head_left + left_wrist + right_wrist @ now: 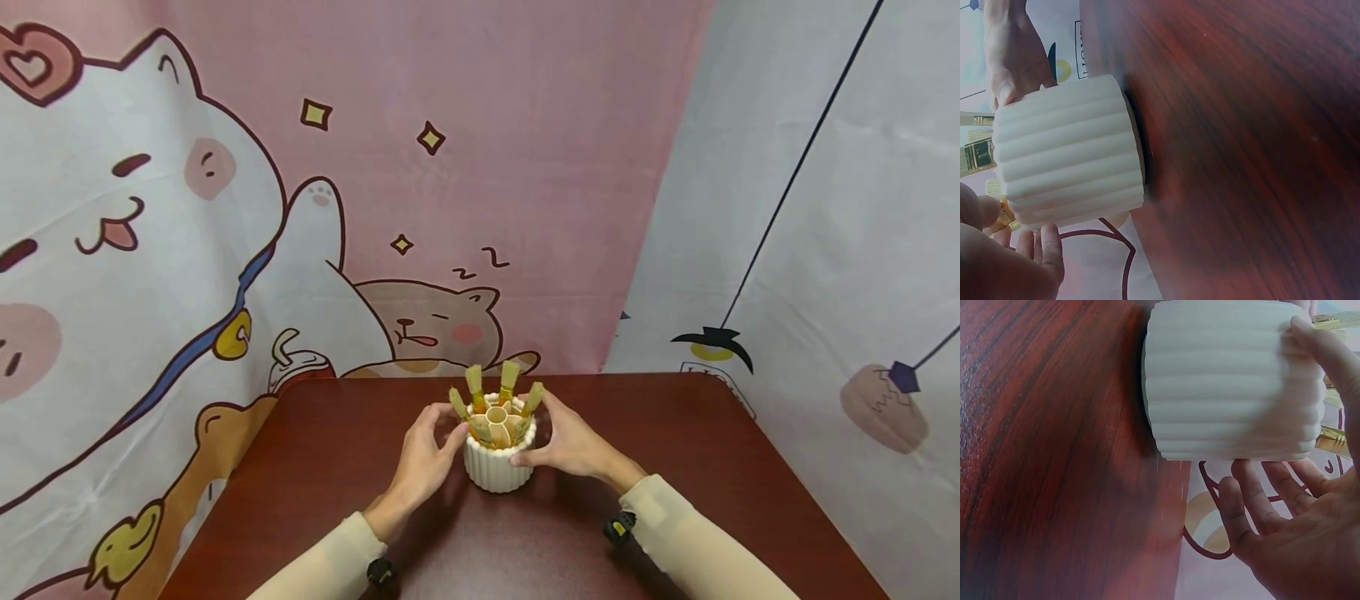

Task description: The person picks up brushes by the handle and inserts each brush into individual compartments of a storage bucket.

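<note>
A white ribbed brush pot (498, 467) stands upright on the table between my two hands. Several flat paintbrushes (508, 377) with pale bristles and gold ferrules rise from its rim, fanned around a divided insert (497, 414). At the pot's left side, my left hand (424, 454) holds near the rim, its thumb beside a leaning brush and its fingertips along the far side. My right hand (573, 440) grips the opposite side. In the right wrist view, its thumb (1329, 353) lies on the ribbed wall near the rim, and its fingers reach around behind.
The dark red-brown wooden table (315, 500) spreads around the pot, its far edge close behind it. A pink and white cartoon curtain (525, 167) hangs behind the table and along both sides. Each sleeve carries a small dark wrist device (619, 527).
</note>
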Available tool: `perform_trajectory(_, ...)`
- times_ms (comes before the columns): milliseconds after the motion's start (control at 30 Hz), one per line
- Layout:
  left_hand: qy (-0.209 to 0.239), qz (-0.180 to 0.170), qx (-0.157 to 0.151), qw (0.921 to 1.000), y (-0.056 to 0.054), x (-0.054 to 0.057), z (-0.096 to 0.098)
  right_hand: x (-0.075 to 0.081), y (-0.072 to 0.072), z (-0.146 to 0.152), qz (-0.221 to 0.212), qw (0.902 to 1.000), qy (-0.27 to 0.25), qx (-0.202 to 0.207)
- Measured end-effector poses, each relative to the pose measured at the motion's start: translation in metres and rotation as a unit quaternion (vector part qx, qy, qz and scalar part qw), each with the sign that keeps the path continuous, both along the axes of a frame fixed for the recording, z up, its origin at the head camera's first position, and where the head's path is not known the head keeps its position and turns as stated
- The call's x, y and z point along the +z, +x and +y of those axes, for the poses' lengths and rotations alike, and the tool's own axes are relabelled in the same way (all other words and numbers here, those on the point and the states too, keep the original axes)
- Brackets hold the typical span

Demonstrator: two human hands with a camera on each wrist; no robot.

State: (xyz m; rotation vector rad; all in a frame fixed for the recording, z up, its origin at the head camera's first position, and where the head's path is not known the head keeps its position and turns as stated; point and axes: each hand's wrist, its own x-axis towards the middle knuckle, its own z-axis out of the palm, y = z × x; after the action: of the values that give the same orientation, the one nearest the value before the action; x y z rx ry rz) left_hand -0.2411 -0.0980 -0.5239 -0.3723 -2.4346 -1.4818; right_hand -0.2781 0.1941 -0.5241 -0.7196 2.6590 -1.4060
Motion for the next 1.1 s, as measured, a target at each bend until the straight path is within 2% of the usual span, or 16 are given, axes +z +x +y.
perform_trajectory(267, 0.013, -0.014, -0.016, 0.9997, 0.002, 0.001, -0.002, 0.0, 0.001, -0.002, 0.005, 1.0, 0.006, -0.001)
perform_trajectory(567, 0.004, -0.021, -0.033, 0.9992, 0.004, 0.002, -0.007, -0.001, 0.002, -0.002, 0.009, 0.9999, 0.007, 0.001)
perform_trajectory(667, -0.009, -0.021, -0.034, 0.9992, 0.004, 0.004, -0.01, 0.0, 0.001, -0.002, 0.007, 0.9999, 0.007, 0.003)
perform_trajectory(833, -0.055, 0.0, -0.024, 0.9982, 0.004, 0.005, -0.015, 0.0, 0.001, 0.0, 0.01, 0.9997, 0.023, -0.001)
perform_trajectory(1100, -0.109, 0.022, -0.022, 0.9935, 0.003, 0.003, -0.026, 0.0, 0.003, 0.006, 0.027, 0.9989, 0.039, 0.008)
